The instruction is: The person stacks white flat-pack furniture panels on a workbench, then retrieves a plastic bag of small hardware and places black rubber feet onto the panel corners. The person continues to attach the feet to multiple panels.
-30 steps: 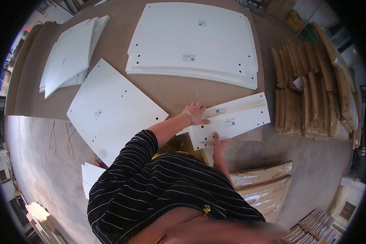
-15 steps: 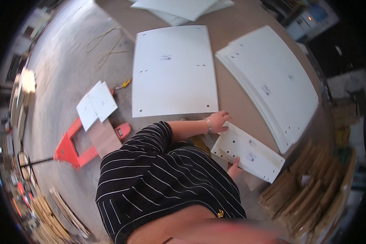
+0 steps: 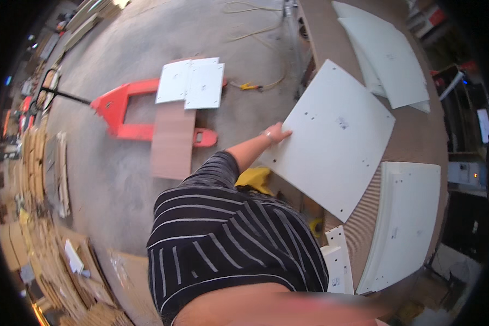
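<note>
My left hand, with a bracelet at its wrist, is closed at the left edge of a large white panel. One finger reaches onto the panel's face; the fingers at the edge are partly hidden. The panel has small drilled holes and a label, and lies across the near edge of the brown table. My right hand does not show. Beside my body, narrow white panels with holes lie partly hidden behind my striped shirt.
A stack of white panels lies on the right of the table, with more panels at the far end. A red pallet jack stands left on the floor, carrying white boards and a brown sheet. Cardboard is at lower left.
My view has turned left. My left hand has left the narrow panels and come to the large panel's left edge. My right hand, earlier at the narrow panels, is out of view.
</note>
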`<state>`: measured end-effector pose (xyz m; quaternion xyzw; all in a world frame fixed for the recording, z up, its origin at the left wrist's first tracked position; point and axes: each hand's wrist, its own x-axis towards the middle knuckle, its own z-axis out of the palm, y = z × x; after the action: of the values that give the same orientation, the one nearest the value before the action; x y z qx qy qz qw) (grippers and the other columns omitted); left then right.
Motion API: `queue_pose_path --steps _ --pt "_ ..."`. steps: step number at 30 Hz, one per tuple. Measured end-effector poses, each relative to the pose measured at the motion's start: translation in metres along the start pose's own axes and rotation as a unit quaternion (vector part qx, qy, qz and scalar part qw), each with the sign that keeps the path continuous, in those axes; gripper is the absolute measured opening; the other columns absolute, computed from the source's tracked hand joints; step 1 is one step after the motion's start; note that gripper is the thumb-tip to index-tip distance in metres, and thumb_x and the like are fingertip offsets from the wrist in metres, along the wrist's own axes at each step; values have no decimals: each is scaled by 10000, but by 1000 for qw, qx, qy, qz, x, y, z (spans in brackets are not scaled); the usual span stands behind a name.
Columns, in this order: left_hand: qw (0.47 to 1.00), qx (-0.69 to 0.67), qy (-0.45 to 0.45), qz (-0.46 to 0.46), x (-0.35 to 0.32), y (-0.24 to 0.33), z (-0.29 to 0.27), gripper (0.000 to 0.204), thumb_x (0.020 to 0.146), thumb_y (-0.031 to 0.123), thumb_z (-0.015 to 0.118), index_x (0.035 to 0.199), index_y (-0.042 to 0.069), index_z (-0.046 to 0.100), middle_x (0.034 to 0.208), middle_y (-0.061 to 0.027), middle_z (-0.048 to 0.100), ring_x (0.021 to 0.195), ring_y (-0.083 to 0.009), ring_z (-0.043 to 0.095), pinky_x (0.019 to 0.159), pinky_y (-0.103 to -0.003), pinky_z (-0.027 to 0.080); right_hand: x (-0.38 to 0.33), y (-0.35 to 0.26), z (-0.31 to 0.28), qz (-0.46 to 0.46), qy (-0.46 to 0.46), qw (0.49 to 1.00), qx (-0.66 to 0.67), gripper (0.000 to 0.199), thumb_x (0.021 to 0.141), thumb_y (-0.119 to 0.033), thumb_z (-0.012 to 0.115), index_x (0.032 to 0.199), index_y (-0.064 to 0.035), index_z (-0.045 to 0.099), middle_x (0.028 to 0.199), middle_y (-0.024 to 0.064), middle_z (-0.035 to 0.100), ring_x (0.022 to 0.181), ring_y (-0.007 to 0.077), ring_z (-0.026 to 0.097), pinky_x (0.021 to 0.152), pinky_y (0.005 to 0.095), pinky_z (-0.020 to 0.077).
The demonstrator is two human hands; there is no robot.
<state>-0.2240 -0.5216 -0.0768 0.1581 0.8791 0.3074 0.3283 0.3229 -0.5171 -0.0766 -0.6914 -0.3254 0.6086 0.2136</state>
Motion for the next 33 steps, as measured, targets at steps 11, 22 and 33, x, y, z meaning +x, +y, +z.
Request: queue_pose_path --steps 11,22,33 --pt "974 -194 -113 19 -11 10 -5 503 874 377 588 1137 -38 482 1047 -179 622 886 -248 629 790 -370 499 -4 -95 253 66 -148 927 338 480 915 -392 551 1277 -87 467 1217 60 551 1112 236 524 915 410 451" --pt "944 -256 -166 128 -51 43 -62 354 909 287 574 1066 -30 555 903 -53 633 752 -114 575 672 -276 474 -67 -162 230 -58 -169 857 484 372 847 -155 586 1177 -6 503 1136 108 573 1076 270 529 963 416 411" --pt "939 -274 -178 106 -134 105 -25 286 939 308 505 917 24 521 750 16 511 655 -73 431 561 -259 359 -93 -202 142 -140 -38 871 469 542 794 -134 597 1287 4 419 1229 129 528 1146 282 507 988 409 409"
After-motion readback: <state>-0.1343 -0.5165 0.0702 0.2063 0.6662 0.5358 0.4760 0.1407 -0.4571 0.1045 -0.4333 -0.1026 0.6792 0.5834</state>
